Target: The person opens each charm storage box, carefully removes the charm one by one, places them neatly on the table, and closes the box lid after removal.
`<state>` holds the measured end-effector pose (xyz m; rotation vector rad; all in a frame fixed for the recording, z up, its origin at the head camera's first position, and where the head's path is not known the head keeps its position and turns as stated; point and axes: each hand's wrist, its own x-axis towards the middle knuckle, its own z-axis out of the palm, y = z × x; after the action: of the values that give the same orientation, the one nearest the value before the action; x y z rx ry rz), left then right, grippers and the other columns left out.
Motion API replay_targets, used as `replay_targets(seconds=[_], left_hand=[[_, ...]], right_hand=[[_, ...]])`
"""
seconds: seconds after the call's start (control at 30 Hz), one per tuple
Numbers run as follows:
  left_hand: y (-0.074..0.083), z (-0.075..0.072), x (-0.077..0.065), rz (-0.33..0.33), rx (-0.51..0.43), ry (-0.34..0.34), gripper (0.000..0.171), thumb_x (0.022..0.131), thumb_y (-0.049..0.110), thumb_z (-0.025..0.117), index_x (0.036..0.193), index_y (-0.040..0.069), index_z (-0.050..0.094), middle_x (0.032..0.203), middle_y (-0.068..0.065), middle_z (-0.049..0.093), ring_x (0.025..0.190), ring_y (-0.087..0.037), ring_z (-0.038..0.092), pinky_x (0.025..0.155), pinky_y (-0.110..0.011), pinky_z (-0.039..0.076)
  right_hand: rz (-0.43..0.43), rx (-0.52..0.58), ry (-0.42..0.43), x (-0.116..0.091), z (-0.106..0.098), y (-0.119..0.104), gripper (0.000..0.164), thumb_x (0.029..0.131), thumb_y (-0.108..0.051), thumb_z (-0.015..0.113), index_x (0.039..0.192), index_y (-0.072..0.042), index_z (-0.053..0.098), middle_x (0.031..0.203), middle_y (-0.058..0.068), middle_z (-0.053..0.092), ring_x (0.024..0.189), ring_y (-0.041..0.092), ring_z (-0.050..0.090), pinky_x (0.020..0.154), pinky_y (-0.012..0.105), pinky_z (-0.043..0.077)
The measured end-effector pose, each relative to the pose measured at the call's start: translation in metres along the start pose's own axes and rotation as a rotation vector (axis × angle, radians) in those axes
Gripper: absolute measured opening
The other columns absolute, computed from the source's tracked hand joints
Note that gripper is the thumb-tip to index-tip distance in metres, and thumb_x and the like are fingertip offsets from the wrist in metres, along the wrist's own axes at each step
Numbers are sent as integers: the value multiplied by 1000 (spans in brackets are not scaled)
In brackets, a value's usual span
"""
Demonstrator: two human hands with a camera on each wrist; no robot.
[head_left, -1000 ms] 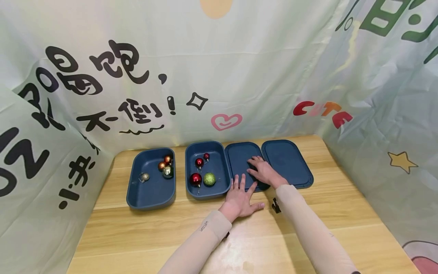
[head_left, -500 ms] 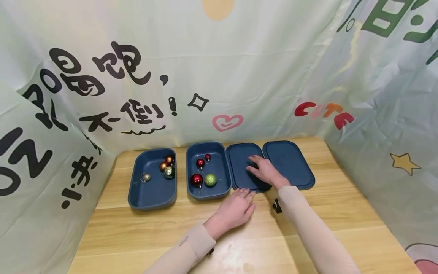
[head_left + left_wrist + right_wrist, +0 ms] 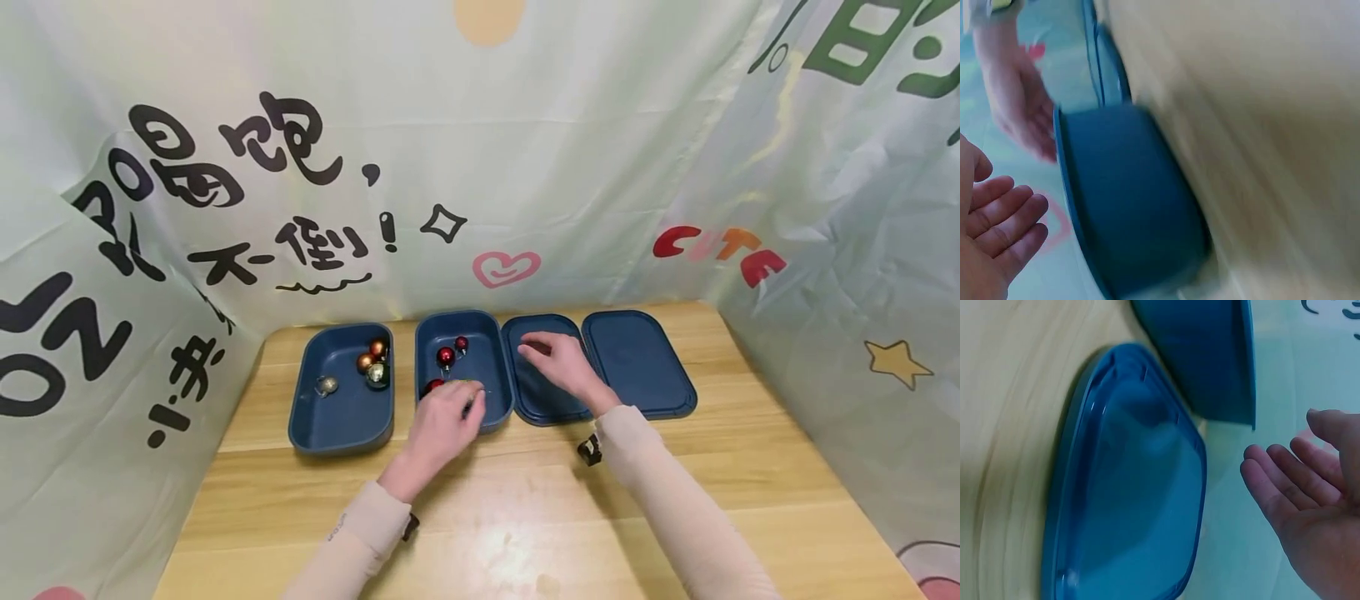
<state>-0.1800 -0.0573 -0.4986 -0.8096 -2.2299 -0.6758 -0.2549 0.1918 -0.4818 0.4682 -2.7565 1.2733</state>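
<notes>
Left box (image 3: pixel 341 421): uncovered on the table (image 3: pixel 525 537); a small pale gold ball (image 3: pixel 328 384) sits alone toward its left, while two copper balls (image 3: pixel 365 362) and a shiny silver-green ball (image 3: pixel 377 375) crowd its right wall.
Left hand (image 3: pixel 442 417): above the near edge of the right box (image 3: pixel 486 362), fingers slightly bent and parted; the left wrist view shows the palm holding nothing.
Balls in the right box: two small red balls (image 3: pixel 446 357) lie toward the back; a larger red ball (image 3: pixel 432 385) is partly hidden by the left hand, with a sliver of green beside it.
Right hand (image 3: pixel 561 364): over the left lid (image 3: pixel 536 398), fingers loosely spread, holding nothing; the right wrist view shows it apart from the lid.
Right lid (image 3: pixel 637 362): flat on the table, just beside the left lid.
Step in hand: seemingly the left hand's reach toward the balls in the right box, none grasped yet.
Next move: probably calls for lowering the left fingertips around one ball and pinching it without knocking its neighbours.
</notes>
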Motion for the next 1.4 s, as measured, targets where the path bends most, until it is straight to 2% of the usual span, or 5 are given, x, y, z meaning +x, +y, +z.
replay_targets(seconds=[0.43,0.6,0.73,0.87,1.4], left_hand=[[-58,-43,-19,-209,59,43,19,94,11,75,109,0,80,103,-17,80,91,-35,77,74,-50,63],[-60,-44,-22,-271,45,-149,37,99,24,74,127,0,74,124,-21,75,117,-41,71,97,-55,58],[-60,-42,-23,-320,139,-398,62,106,44,60,151,1,56,152,-27,56,149,-50,43,123,-65,32],[-62,-40,-25,-361,254,-571,71,112,53,40,164,5,36,168,-27,34,160,-52,17,126,-73,11],[-72,-34,-27,-401,320,-649,66,114,48,30,167,7,29,174,-14,26,162,-50,8,127,-72,3]], right_hand=[[-45,101,-54,11,31,-30,33,104,-28,69,130,-8,73,121,12,77,104,26,75,86,41,62],[-33,107,-125,12,39,-39,35,103,-26,71,133,-9,72,124,11,76,109,25,74,92,43,61],[-29,98,-189,12,46,-43,40,102,-24,71,137,-6,69,128,15,74,114,27,73,94,43,61],[-20,90,-251,12,51,-45,42,101,-23,73,139,-6,68,132,18,72,116,28,72,96,43,61],[-73,-56,-390,16,64,-50,48,98,-16,76,140,3,65,133,21,72,116,31,73,100,45,59]])
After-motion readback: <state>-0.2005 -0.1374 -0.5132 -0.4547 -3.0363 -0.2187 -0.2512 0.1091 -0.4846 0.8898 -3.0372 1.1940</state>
